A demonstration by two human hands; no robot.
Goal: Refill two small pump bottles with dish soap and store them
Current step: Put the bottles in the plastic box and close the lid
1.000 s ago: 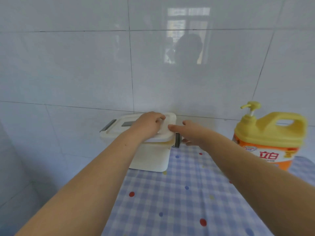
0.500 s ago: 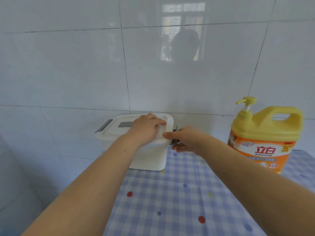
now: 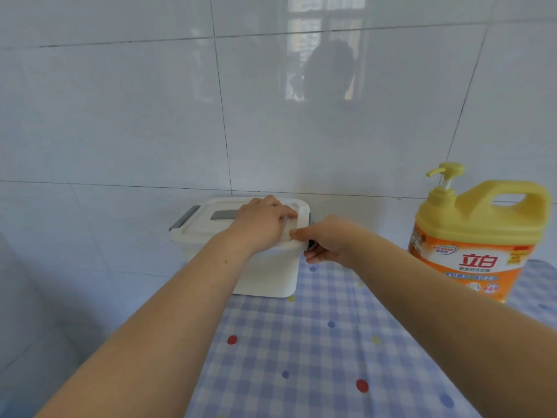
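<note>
The two small pump bottles are not seen; whether they are inside the white plastic storage box (image 3: pixel 265 276) cannot be told. The box is set at the back of the table, against the tiled wall (image 3: pixel 120 116). Its smooth, round-cornered lid (image 3: pixel 211 227) is pressed down by the left hand (image 3: pixel 262 224), seemingly to steady it; whether the bent fingers hook anything cannot be told. The grey right latch (image 3: pixel 312 244) is pinched by the right hand (image 3: pixel 328 239), thumb on the lid's edge. The grey left latch (image 3: pixel 184 218) is untouched. A glossy yellow-and-orange dish soap jug (image 3: pixel 476 245) with a handle and a pump (image 3: pixel 446 173) is stood well apart, on the dotted checked tablecloth (image 3: pixel 331 357).
</note>
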